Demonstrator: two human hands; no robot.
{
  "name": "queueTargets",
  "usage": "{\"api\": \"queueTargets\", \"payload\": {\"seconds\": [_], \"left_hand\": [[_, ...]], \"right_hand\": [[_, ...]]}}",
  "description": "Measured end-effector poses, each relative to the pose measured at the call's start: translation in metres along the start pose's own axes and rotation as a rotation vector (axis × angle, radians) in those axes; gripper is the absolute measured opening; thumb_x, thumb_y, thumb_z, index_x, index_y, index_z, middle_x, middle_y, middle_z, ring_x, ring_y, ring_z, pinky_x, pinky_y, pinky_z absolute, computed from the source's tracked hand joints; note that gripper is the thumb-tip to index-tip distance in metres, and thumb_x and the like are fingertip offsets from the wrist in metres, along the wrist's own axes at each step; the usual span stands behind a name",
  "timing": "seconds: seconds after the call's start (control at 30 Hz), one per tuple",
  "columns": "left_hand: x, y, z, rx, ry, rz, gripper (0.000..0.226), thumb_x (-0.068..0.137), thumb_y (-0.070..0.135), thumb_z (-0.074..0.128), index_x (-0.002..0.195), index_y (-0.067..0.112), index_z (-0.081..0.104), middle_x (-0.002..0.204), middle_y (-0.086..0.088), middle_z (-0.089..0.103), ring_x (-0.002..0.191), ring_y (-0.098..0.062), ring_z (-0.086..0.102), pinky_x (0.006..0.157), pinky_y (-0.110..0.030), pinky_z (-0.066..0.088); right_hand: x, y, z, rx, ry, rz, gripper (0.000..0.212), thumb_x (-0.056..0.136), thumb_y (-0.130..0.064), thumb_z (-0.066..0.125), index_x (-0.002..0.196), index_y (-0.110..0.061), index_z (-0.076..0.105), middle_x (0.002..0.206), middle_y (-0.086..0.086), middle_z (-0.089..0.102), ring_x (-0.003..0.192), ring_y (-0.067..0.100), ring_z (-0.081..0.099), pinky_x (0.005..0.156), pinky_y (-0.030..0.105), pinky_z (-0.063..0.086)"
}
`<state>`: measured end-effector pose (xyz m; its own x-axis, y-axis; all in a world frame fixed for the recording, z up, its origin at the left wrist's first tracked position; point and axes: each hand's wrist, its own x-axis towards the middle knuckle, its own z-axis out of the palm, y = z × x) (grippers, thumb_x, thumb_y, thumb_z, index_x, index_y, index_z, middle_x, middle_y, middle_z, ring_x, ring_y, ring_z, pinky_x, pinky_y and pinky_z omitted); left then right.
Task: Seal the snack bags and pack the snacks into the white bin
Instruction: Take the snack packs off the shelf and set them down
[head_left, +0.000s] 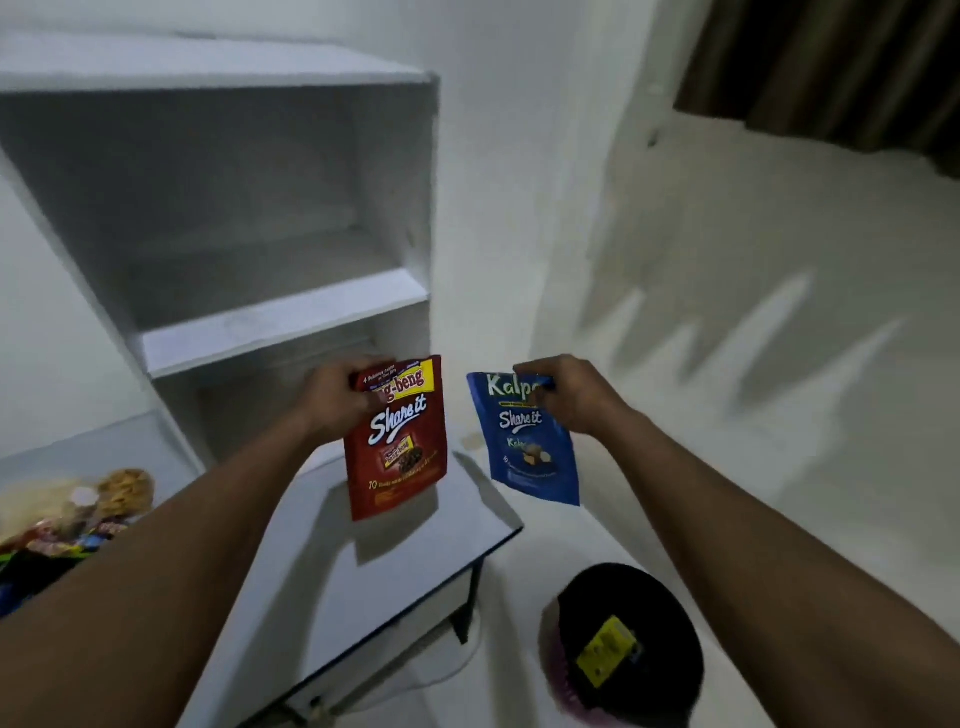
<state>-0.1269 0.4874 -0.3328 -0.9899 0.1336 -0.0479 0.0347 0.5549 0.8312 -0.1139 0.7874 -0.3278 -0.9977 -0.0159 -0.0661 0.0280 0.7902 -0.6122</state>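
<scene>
Snack bags: the red bag (399, 452) hangs upright from the left hand (337, 400), whose fingers curl over its top left corner, above the tabletop (395, 577) near its right edge. The blue bag (530, 457) hangs from the right hand (576, 397), which pinches its top right corner, roughly over that edge. The bags are near each other but not touching. Whether either top strip is closed cannot be told. The step in hand appears to be sealing. One bag should be laid on the tabletop so that both hands serve the other, and thumb and forefinger should press the strip from one corner across to the other. The white bin is not in view. More snacks (78, 514) lie at the tabletop's left edge.
</scene>
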Motion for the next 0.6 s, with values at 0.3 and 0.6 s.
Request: {"api": "queueTargets", "payload": {"seconds": [0.3,0.6], "left_hand": [[-0.005,0.092,0.122,0.06,-0.19,0.236,0.05,0.085,0.013,0.074,0.132,0.025,0.063,0.118,-0.002,0.072,0.101,-0.016,0.067,0.088,-0.025,0.049],[0.005,0.11,0.297,0.111,-0.359,0.285,0.047,0.087,0.012,0.072,0.132,0.022,0.063,0.124,-0.006,0.07,0.097,-0.014,0.066,0.09,-0.025,0.05]], "right_hand": [[-0.119,0.086,-0.061,-0.009,0.269,0.272,0.043,0.096,-0.006,0.053,0.134,-0.023,0.062,0.129,0.006,0.066,0.109,0.023,0.064,0.083,0.027,0.051],[-0.17,0.231,-0.07,-0.024,0.372,0.514,0.047,0.095,-0.005,0.048,0.136,-0.024,0.061,0.132,0.006,0.065,0.113,0.025,0.063,0.087,0.032,0.051]]}}
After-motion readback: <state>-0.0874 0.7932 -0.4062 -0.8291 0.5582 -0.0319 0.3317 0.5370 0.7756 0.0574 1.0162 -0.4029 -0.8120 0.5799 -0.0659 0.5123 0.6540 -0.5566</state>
